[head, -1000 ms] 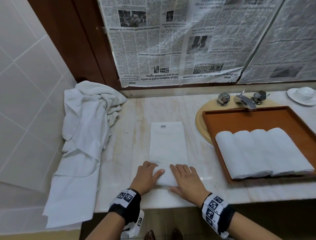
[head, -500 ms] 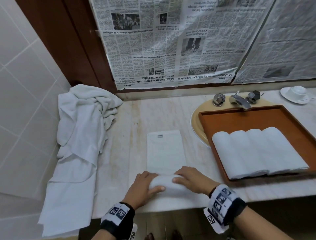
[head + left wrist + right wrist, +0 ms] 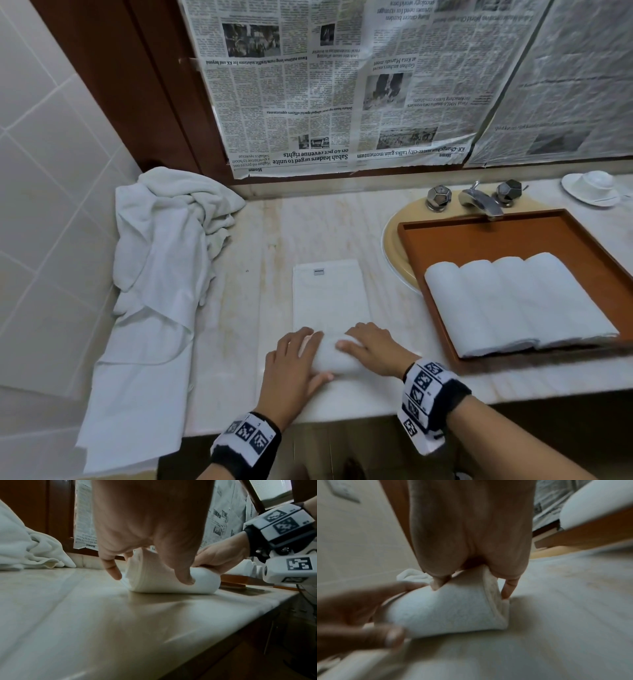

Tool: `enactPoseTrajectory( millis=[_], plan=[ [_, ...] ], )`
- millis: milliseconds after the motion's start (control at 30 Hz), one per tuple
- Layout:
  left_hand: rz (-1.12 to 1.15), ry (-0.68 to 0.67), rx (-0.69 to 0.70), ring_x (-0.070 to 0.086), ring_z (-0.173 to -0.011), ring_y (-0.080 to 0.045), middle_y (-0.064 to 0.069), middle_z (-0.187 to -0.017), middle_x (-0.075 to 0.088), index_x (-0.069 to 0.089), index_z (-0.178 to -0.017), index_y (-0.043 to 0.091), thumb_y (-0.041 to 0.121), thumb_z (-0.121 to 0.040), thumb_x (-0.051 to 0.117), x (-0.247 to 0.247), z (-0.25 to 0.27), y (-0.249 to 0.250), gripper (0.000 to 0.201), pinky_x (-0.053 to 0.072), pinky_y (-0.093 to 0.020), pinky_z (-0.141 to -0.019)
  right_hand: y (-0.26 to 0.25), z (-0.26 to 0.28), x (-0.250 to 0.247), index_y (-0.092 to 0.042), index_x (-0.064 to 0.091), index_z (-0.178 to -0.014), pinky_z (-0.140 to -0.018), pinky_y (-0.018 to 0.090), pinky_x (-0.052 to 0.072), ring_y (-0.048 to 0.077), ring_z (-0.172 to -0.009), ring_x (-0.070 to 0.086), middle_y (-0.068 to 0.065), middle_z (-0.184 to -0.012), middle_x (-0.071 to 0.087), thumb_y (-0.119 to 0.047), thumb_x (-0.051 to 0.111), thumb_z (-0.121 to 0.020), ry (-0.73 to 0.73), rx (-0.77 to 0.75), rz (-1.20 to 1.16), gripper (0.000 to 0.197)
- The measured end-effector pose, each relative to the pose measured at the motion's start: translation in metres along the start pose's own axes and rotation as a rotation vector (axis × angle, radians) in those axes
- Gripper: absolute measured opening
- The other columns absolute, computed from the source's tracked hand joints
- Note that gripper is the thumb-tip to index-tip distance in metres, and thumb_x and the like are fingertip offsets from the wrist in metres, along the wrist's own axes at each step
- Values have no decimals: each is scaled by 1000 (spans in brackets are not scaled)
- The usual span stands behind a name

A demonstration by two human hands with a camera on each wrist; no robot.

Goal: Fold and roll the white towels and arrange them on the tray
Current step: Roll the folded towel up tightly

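Since a second ago the roll has grown: then both hands lay flat on the near end of the folded towel [image 3: 330,298] with only a first turn made, now a full cylinder sits under them and the flat strip beyond is shorter. Roll [image 3: 337,358] lies on the marble counter [image 3: 239,308] close to its near edge, axis left to right, with the unrolled part stretching away toward the far wall, label at the far end. Left hand [image 3: 294,365] curls over the roll's left end, fingers on top and thumb tucked on the near side; the left wrist view shows the thumb pressing the near face and the little finger free beside the end. Right hand [image 3: 375,349] curls over the right end likewise, fingers draped over the top, one fingertip [image 3: 506,593] down at the end face. Step in hand, by judgement: rolling away from the body, roughly a third done. To the right, the orange tray [image 3: 513,236] sits over the sink and holds four finished rolls [image 3: 513,301] side by side, touching. At far left a heap of unfolded towels [image 3: 164,260] hangs over the counter edge. Risks: uneven push from the two hands would cone the roll, so one end telescopes; loose pressure would leave it slack and wider than the four already placed; the layered edge at the right end could slip out if that fingertip lifts.
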State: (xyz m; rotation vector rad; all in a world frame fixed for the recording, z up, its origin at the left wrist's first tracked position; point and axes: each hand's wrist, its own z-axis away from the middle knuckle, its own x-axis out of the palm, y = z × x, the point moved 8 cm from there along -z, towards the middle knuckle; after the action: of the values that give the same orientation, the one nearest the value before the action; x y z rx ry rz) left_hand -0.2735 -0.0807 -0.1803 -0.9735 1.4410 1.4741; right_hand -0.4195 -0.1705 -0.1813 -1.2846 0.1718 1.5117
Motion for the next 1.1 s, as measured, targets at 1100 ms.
enactPoseTrajectory(
  millis=[1100],
  plan=[
    [364, -415, -141, 45, -123, -18, 8, -133, 49, 47, -138, 41, 90, -67, 41, 12, -32, -26, 87, 38, -42, -108, -21, 34, 15, -15, 60, -124, -76, 38, 53, 26, -95, 62, 5, -108, 62, -80, 33, -83, 329, -6, 361, 81]
  ],
)
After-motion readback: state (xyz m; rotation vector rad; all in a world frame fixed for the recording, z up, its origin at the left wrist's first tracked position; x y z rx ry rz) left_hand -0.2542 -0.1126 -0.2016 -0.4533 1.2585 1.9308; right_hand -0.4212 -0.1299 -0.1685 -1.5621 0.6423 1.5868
